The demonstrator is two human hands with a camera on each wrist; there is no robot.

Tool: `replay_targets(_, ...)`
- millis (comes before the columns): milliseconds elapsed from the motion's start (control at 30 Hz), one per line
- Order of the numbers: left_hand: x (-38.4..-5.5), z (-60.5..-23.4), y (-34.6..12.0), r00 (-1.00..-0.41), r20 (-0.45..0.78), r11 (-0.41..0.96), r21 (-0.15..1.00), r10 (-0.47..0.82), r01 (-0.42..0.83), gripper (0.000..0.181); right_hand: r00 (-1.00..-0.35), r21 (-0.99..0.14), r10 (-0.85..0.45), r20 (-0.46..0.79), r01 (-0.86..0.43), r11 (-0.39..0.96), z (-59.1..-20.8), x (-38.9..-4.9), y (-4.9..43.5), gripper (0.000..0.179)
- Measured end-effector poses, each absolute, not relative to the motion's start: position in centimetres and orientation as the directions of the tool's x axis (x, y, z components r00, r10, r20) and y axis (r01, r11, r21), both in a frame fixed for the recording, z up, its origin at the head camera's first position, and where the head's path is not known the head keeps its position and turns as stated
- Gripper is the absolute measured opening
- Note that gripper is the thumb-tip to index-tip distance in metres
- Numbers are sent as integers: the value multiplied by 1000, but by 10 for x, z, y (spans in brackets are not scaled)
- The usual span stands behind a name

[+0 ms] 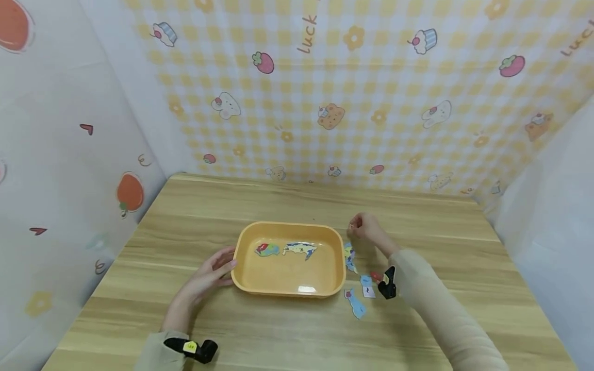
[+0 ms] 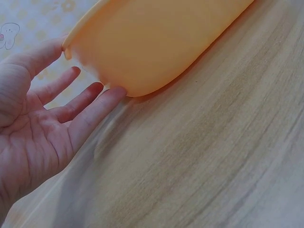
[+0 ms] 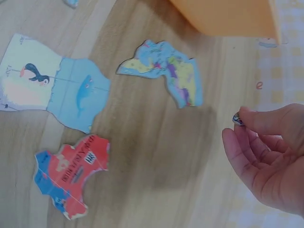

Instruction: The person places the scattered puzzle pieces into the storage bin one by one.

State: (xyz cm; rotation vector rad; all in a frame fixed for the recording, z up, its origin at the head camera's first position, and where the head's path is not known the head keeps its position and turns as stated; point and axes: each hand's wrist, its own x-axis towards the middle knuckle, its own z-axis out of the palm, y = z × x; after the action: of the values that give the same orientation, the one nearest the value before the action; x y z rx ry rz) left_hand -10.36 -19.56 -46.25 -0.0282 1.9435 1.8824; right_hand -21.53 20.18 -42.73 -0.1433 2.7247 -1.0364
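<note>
My left hand (image 1: 214,272) is at the left end of a yellow plastic tray (image 1: 287,284). In the left wrist view its thumb touches the rim and its extended fingers touch the outer wall. Inside the tray lie a red-and-green puzzle piece (image 1: 267,250) and a pale map puzzle piece (image 1: 299,249). Beyond the tray's right end, my right hand (image 1: 368,229) pinches a small puzzle piece (image 3: 238,119) between thumb and forefinger; fingers hide most of it. Nearby lie a yellow-and-blue map piece (image 3: 183,78), a whale piece (image 3: 81,90) beside a penguin piece (image 3: 28,73), and a red piece (image 3: 73,173).
Another light-blue piece (image 1: 356,304) lies near the tray's front right corner. The wooden table (image 1: 278,335) meets a yellow checked cloth backdrop (image 1: 297,149) at its far edge. White printed cloth (image 1: 69,180) hangs at the left, and white cloth (image 1: 552,206) at the right.
</note>
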Motion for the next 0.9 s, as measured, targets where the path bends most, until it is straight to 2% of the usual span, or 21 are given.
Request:
replay_targets(167, -102, -461, -198, -904, -317, 103, 948, 286, -300, 61, -964, -700, -158, -215, 39, 713, -416, -214, 198, 19)
replay_targets(900, -104, -461, -197, -903, -324, 115, 946, 281, -303, 62, -923, -786, -353, -152, -104, 610, -393, -203, 206, 14)
